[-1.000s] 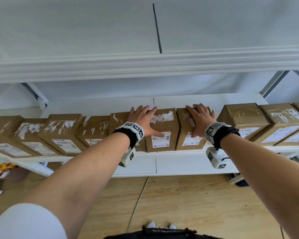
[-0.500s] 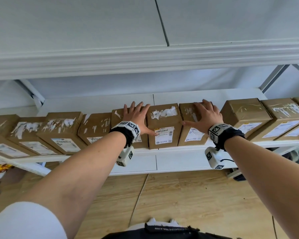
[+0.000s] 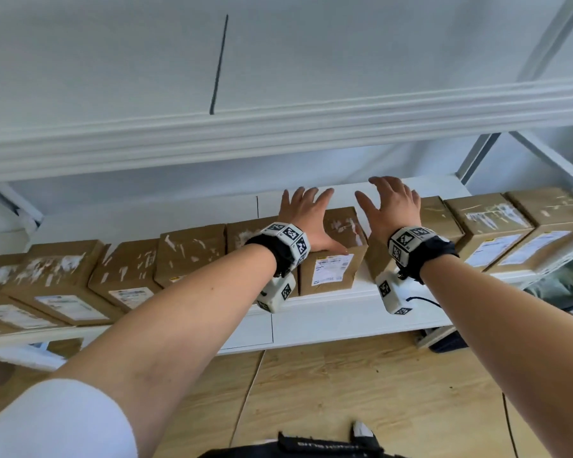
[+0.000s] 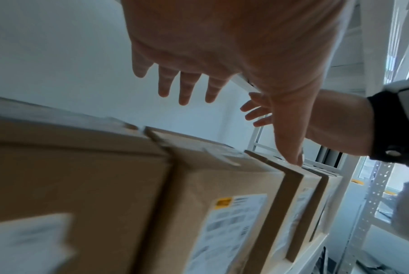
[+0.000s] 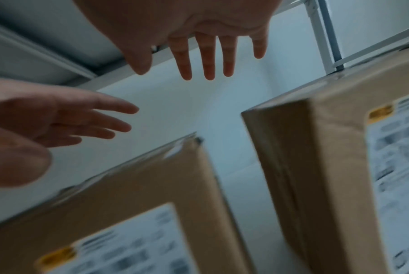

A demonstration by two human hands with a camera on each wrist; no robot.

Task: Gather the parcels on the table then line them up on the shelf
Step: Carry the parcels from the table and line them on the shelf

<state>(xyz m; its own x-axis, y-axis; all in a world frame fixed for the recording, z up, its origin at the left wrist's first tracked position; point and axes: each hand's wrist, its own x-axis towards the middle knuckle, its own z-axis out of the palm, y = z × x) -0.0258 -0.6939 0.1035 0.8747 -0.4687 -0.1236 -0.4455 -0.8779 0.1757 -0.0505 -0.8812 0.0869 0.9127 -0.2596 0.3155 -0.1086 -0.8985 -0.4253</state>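
Note:
Brown cardboard parcels with white labels stand side by side along the white shelf [image 3: 344,312]. My left hand [image 3: 306,216] is open with its fingers spread over a labelled parcel [image 3: 333,269]. Its thumb touches that parcel's top front edge. In the left wrist view the left hand [image 4: 198,74] has straight fingers raised above the parcel tops [image 4: 210,157]. My right hand [image 3: 391,206] is open and lifted just to the right. The right wrist view shows that right hand [image 5: 198,46] in the air above a gap between two parcels [image 5: 151,194] [image 5: 316,166].
An upper shelf board [image 3: 278,133] hangs low over the parcels. Slanted metal braces [image 3: 477,157] stand at the shelf's right end. The row runs on to the left [image 3: 63,279] and right [image 3: 497,226]. Below lies a wooden floor [image 3: 344,391].
Both hands lay flat on parcel tops before. Now the right hand has lifted off and both reach further back with fingers spread. The head view has shifted.

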